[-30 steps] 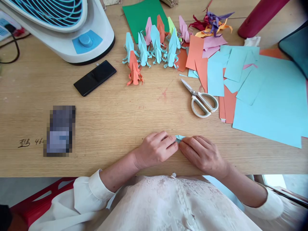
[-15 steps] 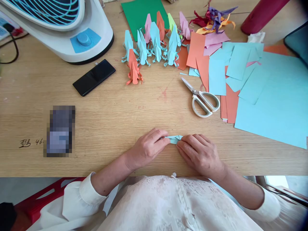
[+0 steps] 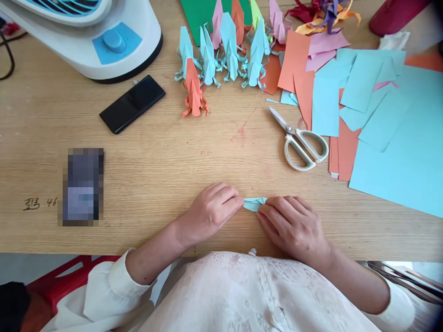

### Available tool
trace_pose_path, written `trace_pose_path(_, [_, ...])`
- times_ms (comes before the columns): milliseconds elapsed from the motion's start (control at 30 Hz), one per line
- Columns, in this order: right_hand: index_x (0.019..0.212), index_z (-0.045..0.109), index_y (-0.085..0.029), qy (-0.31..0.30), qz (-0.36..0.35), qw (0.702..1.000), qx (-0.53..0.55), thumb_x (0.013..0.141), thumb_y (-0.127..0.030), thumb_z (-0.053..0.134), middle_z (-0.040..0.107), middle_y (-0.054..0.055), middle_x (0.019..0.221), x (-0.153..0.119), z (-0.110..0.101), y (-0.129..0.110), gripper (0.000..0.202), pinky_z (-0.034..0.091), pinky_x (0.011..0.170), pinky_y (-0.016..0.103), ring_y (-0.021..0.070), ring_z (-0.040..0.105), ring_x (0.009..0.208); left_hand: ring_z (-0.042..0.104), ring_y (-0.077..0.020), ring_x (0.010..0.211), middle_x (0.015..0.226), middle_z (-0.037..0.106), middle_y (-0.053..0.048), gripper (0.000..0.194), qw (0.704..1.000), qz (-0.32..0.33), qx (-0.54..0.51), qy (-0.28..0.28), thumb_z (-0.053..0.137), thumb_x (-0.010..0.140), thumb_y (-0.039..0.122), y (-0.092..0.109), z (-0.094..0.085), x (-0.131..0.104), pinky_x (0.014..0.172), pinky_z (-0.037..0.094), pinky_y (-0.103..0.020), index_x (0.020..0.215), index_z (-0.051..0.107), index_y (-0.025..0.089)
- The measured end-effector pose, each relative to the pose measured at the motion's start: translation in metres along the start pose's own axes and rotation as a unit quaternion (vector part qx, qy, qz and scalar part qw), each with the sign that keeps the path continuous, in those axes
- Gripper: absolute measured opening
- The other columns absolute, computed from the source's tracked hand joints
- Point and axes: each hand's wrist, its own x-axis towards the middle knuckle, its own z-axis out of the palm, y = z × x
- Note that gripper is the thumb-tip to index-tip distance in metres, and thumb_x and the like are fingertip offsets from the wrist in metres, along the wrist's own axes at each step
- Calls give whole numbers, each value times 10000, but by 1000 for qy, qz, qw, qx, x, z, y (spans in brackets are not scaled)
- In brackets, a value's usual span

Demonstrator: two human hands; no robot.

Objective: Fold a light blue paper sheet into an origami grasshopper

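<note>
Supporting all items, a wood-grain surface (image 3: 173, 157) is filling most of the view. At the upper left, a white appliance (image 3: 83, 48) with a blue dial is standing partly outside the frame. At the right, a large light-blue sheet (image 3: 408, 170) is lying flat, with smaller light-blue pieces (image 3: 326, 108) overlapping its upper-left portion. At the far edge, a green sheet (image 3: 192, 18) is lying partly hidden behind a group of folded figures.

The left hand (image 3: 212, 210) and right hand (image 3: 296, 226) are working near the front edge of the surface. The left fingers are pinching together on the left tip of a folded light-blue paper (image 3: 254, 204); the right fingers are closing over its right end and concealing it. The folded paper is spanning the narrow gap between the hands.

At the left, a black phone (image 3: 133, 105) is lying below the appliance. Beyond the right hand, scissors (image 3: 289, 129) are resting with the tips pointing away to the upper left. Nearest of the figures, an orange folded figure (image 3: 194, 90) is sitting in front of the light-blue ones.
</note>
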Motion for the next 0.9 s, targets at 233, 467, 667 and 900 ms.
trace_pose_path(233, [765, 600, -187, 6, 15, 1000, 6, 897, -176, 662, 671, 35, 774, 1, 1, 0, 146, 365, 635, 323, 152, 544, 672, 497, -148, 752, 833, 590, -39, 134, 1000, 0, 19, -9, 499, 976, 121, -2, 4, -5, 691, 440, -288, 909, 615, 134])
trace_pose_path(467, [762, 587, -199, -15, 43, 999, 13, 905, -218, 641, 659, 37, 790, 2, 4, -1, 153, 365, 640, 331, 160, 543, 692, 519, -139, 800, 879, 565, -27, 124, 998, -63, -23, 13, 493, 991, 161, 1, 3, -8, 727, 462, -271, 905, 583, 166])
trace_pose_path(667, [743, 581, -197, -14, 61, 998, 23, 885, -252, 679, 641, 28, 744, 3, 5, 0, 182, 370, 635, 329, 161, 517, 661, 534, -147, 861, 950, 551, -53, 70, 992, -111, -67, 6, 532, 962, 136, 4, 1, -8, 787, 478, -287, 930, 589, 158])
trace_pose_path(900, [705, 563, -200, -27, 77, 996, 43, 895, -262, 663, 619, 27, 720, 5, 7, 2, 223, 362, 630, 326, 160, 508, 654, 540, -163, 864, 939, 567, -40, 89, 984, -159, -79, 20, 567, 939, 152, 3, 1, -6, 798, 422, -343, 873, 621, 179])
